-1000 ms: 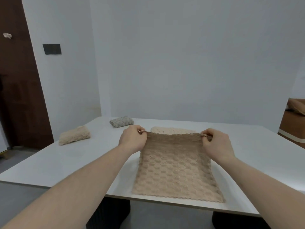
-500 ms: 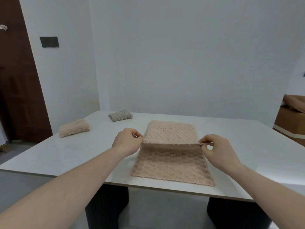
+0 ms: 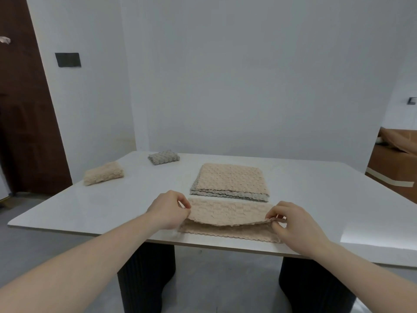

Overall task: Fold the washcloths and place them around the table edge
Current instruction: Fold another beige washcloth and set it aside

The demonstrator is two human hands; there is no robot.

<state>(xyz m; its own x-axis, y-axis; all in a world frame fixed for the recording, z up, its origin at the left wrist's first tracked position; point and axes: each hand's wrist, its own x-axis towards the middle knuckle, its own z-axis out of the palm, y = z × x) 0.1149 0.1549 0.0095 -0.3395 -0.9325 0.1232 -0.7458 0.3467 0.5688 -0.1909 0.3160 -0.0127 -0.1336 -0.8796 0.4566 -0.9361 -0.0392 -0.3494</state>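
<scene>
A white bench on dark ribbed legs carries everything. Near its middle lies a flat stack of washcloths, beige on top, grey beneath. At the near edge a beige washcloth lies doubled over, its upper layer lifted: the left hand pinches its left corner, the right hand pinches its right corner. By the far left edge rest a folded beige cloth and a folded grey cloth.
</scene>
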